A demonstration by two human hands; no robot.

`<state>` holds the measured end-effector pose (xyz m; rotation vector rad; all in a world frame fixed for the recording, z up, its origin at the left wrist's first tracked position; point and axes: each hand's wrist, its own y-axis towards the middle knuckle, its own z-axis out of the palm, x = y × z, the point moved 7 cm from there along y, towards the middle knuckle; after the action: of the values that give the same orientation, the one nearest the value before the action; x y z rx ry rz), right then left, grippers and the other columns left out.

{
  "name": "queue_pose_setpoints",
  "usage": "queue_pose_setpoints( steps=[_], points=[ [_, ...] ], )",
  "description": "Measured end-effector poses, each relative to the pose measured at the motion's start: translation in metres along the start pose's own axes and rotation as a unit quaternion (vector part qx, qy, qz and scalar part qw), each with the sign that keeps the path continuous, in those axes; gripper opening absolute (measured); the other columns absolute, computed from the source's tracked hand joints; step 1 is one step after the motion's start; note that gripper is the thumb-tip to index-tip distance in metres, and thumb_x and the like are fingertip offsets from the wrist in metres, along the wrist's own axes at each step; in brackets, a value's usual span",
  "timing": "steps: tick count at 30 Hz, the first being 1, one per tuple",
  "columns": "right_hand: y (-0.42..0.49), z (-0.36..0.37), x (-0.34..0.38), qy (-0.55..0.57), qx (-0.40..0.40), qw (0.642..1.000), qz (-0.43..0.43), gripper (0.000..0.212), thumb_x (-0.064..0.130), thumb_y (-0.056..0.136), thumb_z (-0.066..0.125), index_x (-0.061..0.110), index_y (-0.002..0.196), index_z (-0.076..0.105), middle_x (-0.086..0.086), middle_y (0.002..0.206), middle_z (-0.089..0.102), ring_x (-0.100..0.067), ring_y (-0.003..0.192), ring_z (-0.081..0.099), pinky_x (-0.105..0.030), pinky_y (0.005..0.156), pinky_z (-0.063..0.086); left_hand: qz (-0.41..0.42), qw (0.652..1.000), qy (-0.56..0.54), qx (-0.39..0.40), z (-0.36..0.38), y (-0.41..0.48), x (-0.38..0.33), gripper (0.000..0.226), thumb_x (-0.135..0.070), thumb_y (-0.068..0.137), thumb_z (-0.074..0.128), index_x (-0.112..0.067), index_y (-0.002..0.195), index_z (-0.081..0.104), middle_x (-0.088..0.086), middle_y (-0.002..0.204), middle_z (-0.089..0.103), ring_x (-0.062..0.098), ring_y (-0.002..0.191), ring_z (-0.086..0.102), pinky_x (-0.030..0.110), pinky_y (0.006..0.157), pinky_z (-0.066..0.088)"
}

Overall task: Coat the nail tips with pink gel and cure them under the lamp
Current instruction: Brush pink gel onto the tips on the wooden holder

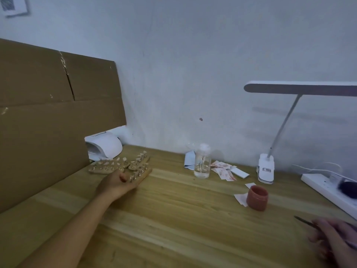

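Several pale nail tips stand on light wooden boards far left by the white domed curing lamp. My left hand pinches the nearest board; my right hand clasps a thin dark brush. Tilting it risks smearing tips.

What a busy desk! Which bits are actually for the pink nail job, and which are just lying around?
For the job: nail tips on wooden stands, one held by the left hand; pink gel jar; thin brush in the right hand; white curing lamp.

Just lying about: clear bottle; stained paper scraps; blue cloth; desk lamp; power strip; cardboard.
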<state>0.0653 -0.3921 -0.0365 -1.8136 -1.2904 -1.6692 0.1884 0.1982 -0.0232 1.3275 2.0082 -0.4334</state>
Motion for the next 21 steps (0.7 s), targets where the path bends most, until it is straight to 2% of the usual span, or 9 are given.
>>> queue_pose_setpoints(
  steps=[2,4,7,8,11,13,17,19,21],
  points=[
    [-0.001,0.001,0.005,0.001,-0.004,1.0,0.008,0.01,0.024,0.096,0.058,0.023,0.087,0.062,-0.012,0.064,0.069,-0.013,0.032,0.046,-0.024,0.039,0.042,0.015,1.0,-0.004,0.028,0.003,-0.011,-0.008,0.035,-0.044,0.064,0.085,-0.023,0.082,0.064,-0.008,0.087,0.068,0.012,0.084,0.062,0.031,0.075,0.047],
    [-0.006,0.002,0.014,-0.005,-0.012,1.0,0.002,0.008,0.028,0.096,0.057,0.026,0.089,0.059,-0.009,0.068,0.069,-0.015,0.033,0.048,-0.029,0.038,0.044,0.044,0.996,-0.025,0.076,0.011,-0.027,-0.016,0.032,-0.034,0.063,0.088,-0.021,0.082,0.066,-0.007,0.085,0.071,0.012,0.085,0.065,0.03,0.081,0.05],
    [-0.019,0.001,0.034,-0.042,-0.004,0.999,-0.033,0.001,0.038,0.093,0.059,0.037,0.094,0.058,0.006,0.077,0.071,-0.015,0.045,0.059,-0.033,0.043,0.049,0.102,0.975,-0.069,0.185,0.03,-0.061,-0.042,0.033,-0.018,0.066,0.089,-0.018,0.09,0.067,-0.003,0.09,0.073,0.013,0.088,0.067,0.026,0.081,0.051],
    [-0.023,0.003,0.04,-0.052,0.011,0.998,-0.042,0.005,0.036,0.092,0.062,0.037,0.094,0.059,0.008,0.081,0.071,-0.015,0.053,0.063,-0.031,0.055,0.051,0.123,0.964,-0.082,0.222,0.039,-0.074,-0.053,0.034,-0.013,0.069,0.087,-0.017,0.095,0.066,-0.002,0.095,0.072,0.012,0.087,0.065,0.021,0.078,0.05],
    [-0.03,0.011,0.049,-0.058,0.057,0.995,-0.056,0.018,0.017,0.086,0.071,0.029,0.094,0.06,0.005,0.091,0.069,-0.016,0.08,0.065,-0.022,0.065,0.048,0.198,0.931,-0.076,0.298,0.069,-0.111,-0.1,0.039,-0.001,0.075,0.08,-0.018,0.104,0.061,0.003,0.107,0.066,0.004,0.079,0.055,0.016,0.072,0.046],
    [-0.032,0.013,0.052,-0.048,0.071,0.994,-0.065,0.024,0.005,0.085,0.07,0.024,0.093,0.059,0.002,0.089,0.069,-0.018,0.078,0.064,-0.023,0.067,0.048,0.238,0.911,-0.067,0.33,0.094,-0.132,-0.131,0.038,0.001,0.078,0.076,-0.017,0.107,0.06,0.002,0.105,0.063,0.003,0.076,0.05,0.018,0.071,0.044],
    [-0.032,0.017,0.051,-0.056,0.097,0.989,-0.101,0.035,-0.01,0.079,0.065,0.02,0.094,0.054,-0.004,0.085,0.068,-0.013,0.073,0.065,-0.015,0.067,0.048,0.287,0.903,-0.058,0.314,0.137,-0.164,-0.176,0.023,-0.019,0.078,0.07,-0.026,0.097,0.059,-0.01,0.09,0.06,0.005,0.076,0.052,0.025,0.073,0.045],
    [-0.033,0.023,0.046,-0.073,0.133,0.983,-0.106,0.035,0.0,0.077,0.069,0.024,0.097,0.052,-0.003,0.086,0.067,-0.014,0.075,0.066,-0.021,0.069,0.052,0.309,0.912,-0.06,0.262,0.145,-0.171,-0.185,0.017,-0.033,0.07,0.064,-0.032,0.086,0.056,-0.013,0.086,0.061,0.004,0.076,0.056,0.027,0.073,0.047],
    [-0.037,0.031,0.045,-0.088,0.176,0.975,-0.102,0.039,0.024,0.068,0.074,0.033,0.099,0.051,0.005,0.089,0.067,-0.012,0.074,0.065,-0.028,0.071,0.053,0.334,0.913,-0.057,0.226,0.147,-0.174,-0.186,0.023,-0.043,0.063,0.056,-0.034,0.083,0.054,-0.013,0.085,0.061,0.005,0.077,0.057,0.029,0.072,0.05]
  ],
)
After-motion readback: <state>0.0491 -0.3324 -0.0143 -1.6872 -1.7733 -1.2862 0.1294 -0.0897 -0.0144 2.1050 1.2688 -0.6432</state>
